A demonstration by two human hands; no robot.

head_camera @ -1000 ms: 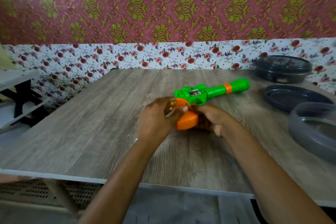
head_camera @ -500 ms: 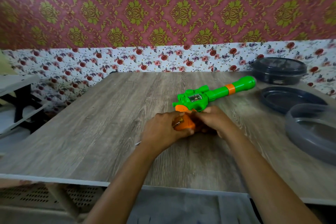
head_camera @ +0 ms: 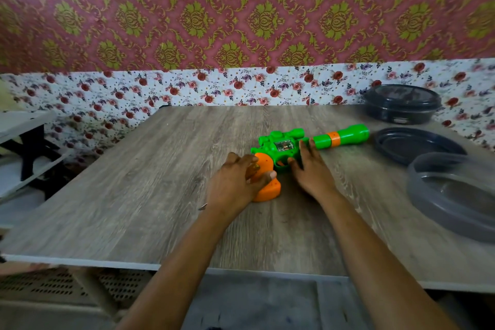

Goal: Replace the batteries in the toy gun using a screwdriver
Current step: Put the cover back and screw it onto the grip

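Gun (head_camera: 289, 146) green, orange-handled, flat.

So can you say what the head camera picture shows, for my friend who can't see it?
A green and orange toy gun lies flat on a wooden table. The left hand covers its orange grip and the right hand presses flat beside its green body. Dark round containers sit at the right.

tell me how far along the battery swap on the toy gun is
Done: nothing clearly; no loose batteries or removed cover show on the table. In hand: the toy gun lies flat, the right hand open on its green body, the left hand closed on the orange grip, apparently holding a small tool that is mostly hidden. Left: seemingly the whole swap, though the compartment's state is hidden.
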